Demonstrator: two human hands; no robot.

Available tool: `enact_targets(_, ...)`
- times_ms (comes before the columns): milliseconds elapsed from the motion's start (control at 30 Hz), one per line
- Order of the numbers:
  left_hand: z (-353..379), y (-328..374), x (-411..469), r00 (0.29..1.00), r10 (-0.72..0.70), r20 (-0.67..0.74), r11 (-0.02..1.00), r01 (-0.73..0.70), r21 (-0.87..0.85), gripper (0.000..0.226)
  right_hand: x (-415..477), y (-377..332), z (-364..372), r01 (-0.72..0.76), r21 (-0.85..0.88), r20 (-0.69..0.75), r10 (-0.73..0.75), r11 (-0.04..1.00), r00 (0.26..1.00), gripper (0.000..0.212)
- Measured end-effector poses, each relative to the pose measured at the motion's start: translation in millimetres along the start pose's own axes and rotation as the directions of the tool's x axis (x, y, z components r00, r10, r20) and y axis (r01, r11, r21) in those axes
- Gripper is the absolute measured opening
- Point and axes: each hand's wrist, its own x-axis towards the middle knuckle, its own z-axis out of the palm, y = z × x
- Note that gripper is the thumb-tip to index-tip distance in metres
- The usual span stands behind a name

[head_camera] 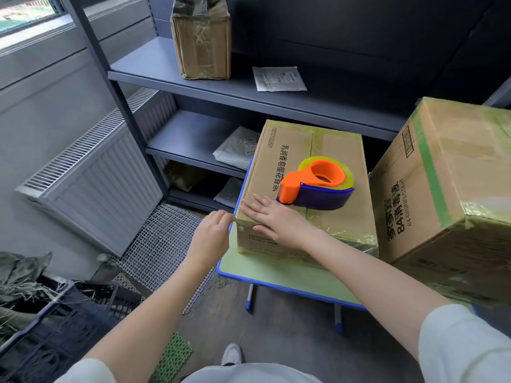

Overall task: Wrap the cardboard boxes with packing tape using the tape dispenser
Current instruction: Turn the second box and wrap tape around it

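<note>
Cardboard box [290,150] on table [249,269], dispenser [318,189] parked on top. Right hand [276,219] flat, fingers straight, pressing near-left corner. Left hand [211,239] curled at box edge; grasp unclear. Best: smooth tape outward firmly, fold over edge.

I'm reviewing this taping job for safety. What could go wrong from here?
1. The tape dispenser lies loose on the box, its toothed end close to the right hand pressing flat there; a smoothing stroke might graze it, and turning the box would likely drop it.
2. The box sits at the left edge of the table, where the left hand is; a push could slide it off.
</note>
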Motion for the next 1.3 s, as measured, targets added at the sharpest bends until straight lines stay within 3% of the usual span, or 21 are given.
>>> enact_targets(133, -5.1, 19.7, 2.7, 0.987, 0.04, -0.152, 0.999, -0.035, 0.039, 0.037, -25.0, 5.5, -3.3, -0.025, 0.003, 0.022, 0.025, 1.0, 0.999, 0.055)
enact_targets(267, 13.3, 38.3, 15.7, 0.95, 0.307, -0.064, 0.951, -0.303, 0.061, 0.029, -58.9, 13.2, -7.5, -0.088, 0.019, 0.037, 0.088, 0.996, 0.995, 0.055)
enact_targets(367, 29.6, 54.9, 27.1, 0.908, 0.419, 0.013, 0.905, -0.419, 0.077, 0.033, -84.6, 22.7, -13.7, -0.149, -0.007, 0.048, 0.15, 0.989, 0.988, 0.058)
enact_targets(567, 46.3, 61.1, 34.7, 0.872, 0.49, -0.014, 0.87, -0.487, 0.081, 0.028, -103.1, 34.0, -10.7, -0.204, -0.047, 0.045, 0.206, 0.978, 0.977, 0.057)
enact_targets(700, 44.6, 63.3, 36.6, 0.858, 0.511, -0.052, 0.859, -0.506, 0.081, 0.036, -103.5, 33.1, -5.5, -0.195, -0.031, 0.005, 0.195, 0.98, 0.981, 0.056)
enact_targets(900, 43.4, 72.1, 31.2, 0.881, 0.473, -0.03, 0.874, -0.464, 0.141, 0.038, -106.2, 38.8, -13.0, -0.163, -0.056, 0.019, 0.164, 0.985, 0.986, 0.057)
enact_targets(1300, 84.3, 155.3, 58.5, 0.79, 0.613, -0.019, 0.789, -0.613, -0.039, 0.038, -179.6, 73.4, -20.5, -0.34, -0.083, 0.076, 0.346, 0.937, 0.935, 0.063)
